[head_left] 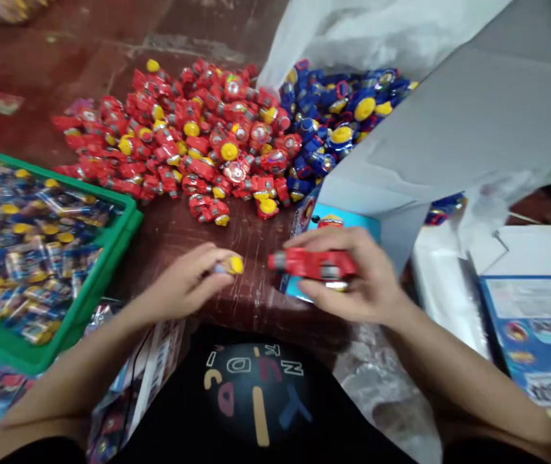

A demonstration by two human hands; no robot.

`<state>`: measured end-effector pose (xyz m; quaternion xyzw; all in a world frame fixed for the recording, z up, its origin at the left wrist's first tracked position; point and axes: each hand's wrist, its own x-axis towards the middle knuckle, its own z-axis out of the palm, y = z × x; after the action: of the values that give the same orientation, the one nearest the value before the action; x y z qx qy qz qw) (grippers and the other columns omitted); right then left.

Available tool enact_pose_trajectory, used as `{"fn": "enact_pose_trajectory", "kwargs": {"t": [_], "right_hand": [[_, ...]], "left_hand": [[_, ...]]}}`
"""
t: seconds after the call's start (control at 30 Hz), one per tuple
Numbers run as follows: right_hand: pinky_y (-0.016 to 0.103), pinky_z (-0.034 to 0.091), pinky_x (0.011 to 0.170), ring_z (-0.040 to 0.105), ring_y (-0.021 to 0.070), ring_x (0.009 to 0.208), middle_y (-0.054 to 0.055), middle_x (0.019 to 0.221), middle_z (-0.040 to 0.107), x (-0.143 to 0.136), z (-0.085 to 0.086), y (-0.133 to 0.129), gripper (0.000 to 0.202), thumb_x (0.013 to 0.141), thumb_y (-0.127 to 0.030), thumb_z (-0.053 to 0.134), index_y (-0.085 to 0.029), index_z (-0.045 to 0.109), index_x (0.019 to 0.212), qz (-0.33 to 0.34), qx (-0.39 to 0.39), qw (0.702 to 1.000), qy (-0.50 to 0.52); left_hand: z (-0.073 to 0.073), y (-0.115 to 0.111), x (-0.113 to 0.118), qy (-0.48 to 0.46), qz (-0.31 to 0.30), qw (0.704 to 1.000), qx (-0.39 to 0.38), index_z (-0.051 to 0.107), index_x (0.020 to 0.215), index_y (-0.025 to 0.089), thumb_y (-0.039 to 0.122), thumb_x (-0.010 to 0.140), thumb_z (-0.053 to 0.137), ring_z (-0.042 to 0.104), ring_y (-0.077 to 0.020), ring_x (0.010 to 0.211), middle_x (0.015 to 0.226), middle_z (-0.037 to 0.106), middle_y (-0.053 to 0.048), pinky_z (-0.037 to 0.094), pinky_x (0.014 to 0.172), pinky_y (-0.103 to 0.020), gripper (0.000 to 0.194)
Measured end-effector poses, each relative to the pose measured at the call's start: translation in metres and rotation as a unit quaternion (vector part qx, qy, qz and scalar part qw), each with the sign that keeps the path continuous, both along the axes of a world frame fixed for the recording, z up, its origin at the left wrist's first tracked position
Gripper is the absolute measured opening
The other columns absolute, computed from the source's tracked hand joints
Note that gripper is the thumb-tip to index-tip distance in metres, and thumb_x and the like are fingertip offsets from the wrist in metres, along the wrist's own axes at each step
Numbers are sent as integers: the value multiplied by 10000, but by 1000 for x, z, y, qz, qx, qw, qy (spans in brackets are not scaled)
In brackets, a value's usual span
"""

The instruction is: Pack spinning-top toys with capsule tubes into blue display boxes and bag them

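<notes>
Above the brown table, my right hand (357, 274) is closed around a red plastic toy (311, 263) with grey and silver parts, blurred by motion. Pinched between the thumb and fingers of my left hand (195, 277) is a small tube with a yellow cap (233, 264), its rear part hidden in the fingers. The two held items are apart, facing each other. Behind my right hand stands an open box (372, 225) with a light-blue inside, and another red toy (330, 221) shows at it.
A heap of red toys (198, 138) lies at the back, beside a heap of blue ones (321, 138). On the left stands a green crate (130, 219) full of yellow-capped tubes. Tall grey cardboard flaps (459, 109) rise on the right, near a blue printed box (536, 335).
</notes>
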<state>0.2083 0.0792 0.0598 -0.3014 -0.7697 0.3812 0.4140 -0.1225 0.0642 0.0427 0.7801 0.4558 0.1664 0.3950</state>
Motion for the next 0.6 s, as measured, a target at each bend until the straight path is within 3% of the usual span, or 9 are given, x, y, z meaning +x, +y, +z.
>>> {"fn": "enact_pose_trajectory", "kwargs": {"t": [0.1, 0.2, 0.3, 0.4, 0.47, 0.53, 0.57, 0.6], "right_hand": [[306, 607, 759, 750, 187, 961, 78, 1122, 748, -15, -16, 1, 336, 864, -218, 788, -235, 566, 1115, 53, -3, 999, 13], [299, 597, 726, 744, 177, 919, 79, 1109, 750, -16, -22, -4, 335, 847, -207, 782, -239, 554, 1091, 57, 10, 998, -4], [307, 601, 739, 735, 179, 911, 62, 1063, 746, -14, -20, -21, 310, 871, -233, 778, -245, 537, 1066, -18, -11, 1000, -1], [258, 596, 687, 712, 137, 810, 33, 994, 720, -8, -14, -33, 258, 970, -325, 721, -236, 531, 1122, -101, -127, 987, -19], [302, 644, 816, 741, 175, 970, 86, 1178, 701, 4, -10, -33, 537, 958, -492, 742, -228, 493, 1353, -82, -153, 984, -39], [455, 602, 1074, 626, 306, 1354, 176, 1546, 514, 26, -6, -27, 980, 835, -622, 829, -263, 327, 1596, -43, -83, 992, -82], [516, 540, 1165, 502, 355, 1492, 157, 1672, 384, 38, -4, -23, 1047, 808, -599, 862, -323, 292, 1641, -29, -27, 993, -115], [542, 498, 1211, 417, 368, 1556, 93, 1732, 316, 50, -2, -19, 975, 828, -520, 872, -399, 336, 1633, -16, 24, 988, -150]], "left_hand": [[-2, -13, 52, -112, -35, 990, -77, 658, 1260, 197, 360, 1093, 523, 636, -147, 938, 1060, 680, -37, 473, 843, -256, 269], [-5, -10, 63, -124, -54, 989, -66, 677, 1234, 184, 379, 1087, 540, 622, -154, 885, 1008, 670, -45, 463, 800, -263, 281], [-11, -9, 66, -68, -52, 995, 45, 693, 1210, 160, 391, 1079, 541, 607, -180, 852, 975, 669, -71, 456, 773, -290, 305], [-19, -8, 77, -17, -35, 987, 156, 705, 1220, 145, 421, 1075, 538, 609, -211, 865, 985, 693, -100, 461, 807, -326, 353], [-20, -3, 82, -20, -43, 989, 142, 705, 1222, 148, 429, 1075, 536, 614, -211, 880, 1002, 700, -101, 466, 819, -323, 359], [-17, 3, 85, -44, -56, 995, 72, 701, 1207, 158, 429, 1073, 543, 618, -195, 888, 1011, 696, -85, 471, 816, -300, 341], [-14, 7, 86, -57, -62, 996, 27, 701, 1197, 166, 429, 1071, 548, 624, -188, 898, 1018, 696, -76, 474, 820, -288, 330], [-11, 10, 86, -70, -66, 995, -19, 702, 1192, 174, 434, 1068, 555, 632, -182, 913, 1034, 701, -67, 478, 830, -279, 324]]}}
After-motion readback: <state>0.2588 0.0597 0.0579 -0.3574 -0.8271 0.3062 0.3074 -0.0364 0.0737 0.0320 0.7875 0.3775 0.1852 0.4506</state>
